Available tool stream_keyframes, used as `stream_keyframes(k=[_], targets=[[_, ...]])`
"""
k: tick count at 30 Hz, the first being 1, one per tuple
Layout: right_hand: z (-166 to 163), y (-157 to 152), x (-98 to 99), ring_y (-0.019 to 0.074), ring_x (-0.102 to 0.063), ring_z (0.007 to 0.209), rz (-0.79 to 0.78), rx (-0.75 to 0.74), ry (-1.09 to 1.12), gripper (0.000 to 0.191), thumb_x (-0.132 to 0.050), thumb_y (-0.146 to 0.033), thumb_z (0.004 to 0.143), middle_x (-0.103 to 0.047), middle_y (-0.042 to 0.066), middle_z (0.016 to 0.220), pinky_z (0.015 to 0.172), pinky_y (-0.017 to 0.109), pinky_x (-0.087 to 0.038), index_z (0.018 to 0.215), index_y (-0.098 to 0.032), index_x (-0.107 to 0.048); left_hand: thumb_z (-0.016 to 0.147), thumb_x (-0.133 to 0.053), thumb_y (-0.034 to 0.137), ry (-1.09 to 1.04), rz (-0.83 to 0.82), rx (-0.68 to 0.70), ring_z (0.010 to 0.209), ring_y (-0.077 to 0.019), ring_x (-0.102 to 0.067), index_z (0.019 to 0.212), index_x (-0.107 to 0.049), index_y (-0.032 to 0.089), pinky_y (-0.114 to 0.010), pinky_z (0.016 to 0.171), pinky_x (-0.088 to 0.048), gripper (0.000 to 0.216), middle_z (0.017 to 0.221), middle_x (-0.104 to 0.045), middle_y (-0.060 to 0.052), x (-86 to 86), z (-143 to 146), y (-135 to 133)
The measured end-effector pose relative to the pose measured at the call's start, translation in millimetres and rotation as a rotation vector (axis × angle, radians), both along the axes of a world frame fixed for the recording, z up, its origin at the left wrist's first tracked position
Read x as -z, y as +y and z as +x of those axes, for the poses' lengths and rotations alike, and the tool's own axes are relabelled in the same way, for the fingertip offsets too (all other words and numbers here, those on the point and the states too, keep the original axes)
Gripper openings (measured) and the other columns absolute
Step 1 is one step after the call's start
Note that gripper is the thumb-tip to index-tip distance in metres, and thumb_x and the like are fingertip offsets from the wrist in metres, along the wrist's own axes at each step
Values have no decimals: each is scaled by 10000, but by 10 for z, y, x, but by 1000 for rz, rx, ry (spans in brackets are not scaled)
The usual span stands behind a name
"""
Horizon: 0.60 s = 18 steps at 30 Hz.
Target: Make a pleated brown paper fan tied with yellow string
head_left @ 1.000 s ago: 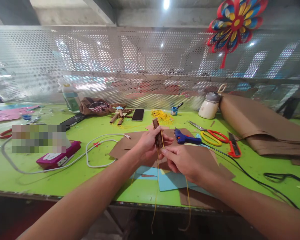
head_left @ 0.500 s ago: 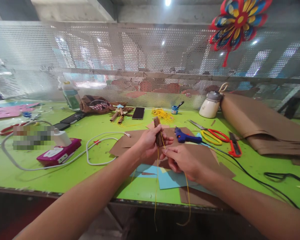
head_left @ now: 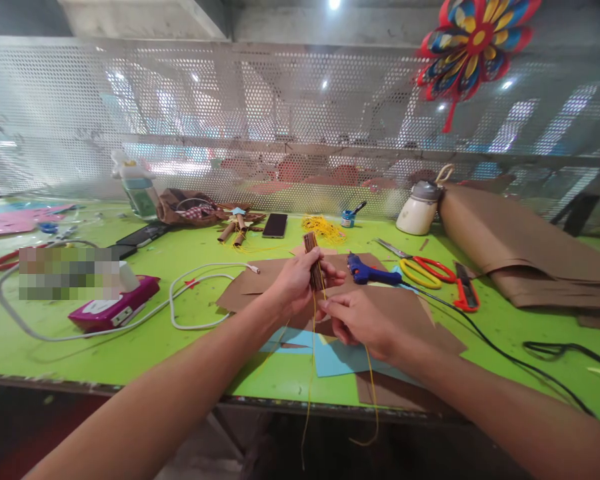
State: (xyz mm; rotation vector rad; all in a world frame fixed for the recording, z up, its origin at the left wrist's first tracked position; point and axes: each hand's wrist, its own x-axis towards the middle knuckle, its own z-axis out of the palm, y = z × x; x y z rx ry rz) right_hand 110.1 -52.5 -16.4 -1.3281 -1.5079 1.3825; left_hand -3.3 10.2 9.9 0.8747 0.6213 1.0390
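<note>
Head view: the left hand [head_left: 299,283] is clamped around a brown bundle [head_left: 310,248] – thumb across the near face, upper end projecting above the grip, long axis tilted slightly off vertical. The right hand [head_left: 363,323], thumb and index finger pinched together on yellow string [head_left: 373,383], sits just below and to the right of the bundle's lower end. Both hands are positioned above brown paper sheets [head_left: 400,310] – a blue glue gun [head_left: 373,272] lies near the bundle, on its right.
</note>
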Motion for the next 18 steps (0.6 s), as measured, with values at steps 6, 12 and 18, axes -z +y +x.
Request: stream_keyframes(k=[6, 12, 18], targets=[[10, 25, 28, 60, -335, 334, 69, 4, -12, 312, -459, -325, 829, -421, -47, 334, 381, 192, -231, 641, -126, -609, 905, -370, 226, -50, -33, 23, 521, -135, -587, 728, -447, 148, -260, 542, -497, 208, 517, -498, 10, -20, -18, 22], [33, 33, -32, 58, -311, 299, -11, 0, -13, 283, -443, -301, 815, -439, -46, 328, 352, 191, -206, 668, -125, -608, 901, -383, 248, -96, -51, 86, 436, -92, -471, 719, -408, 163, -174, 425, -360, 203, 493, -409, 37, -30, -39, 46], [90, 2, -139, 51, -336, 299, -6, -81, -123, 306, -459, -337, 823, -516, -27, 392, 356, 193, -239, 676, -125, -624, 906, -374, 267, -100, -34, 210, 375, -50, -321, 721, -397, 167, -135, 379, -215, 212, 475, -327, 63, -54, -72, 55]])
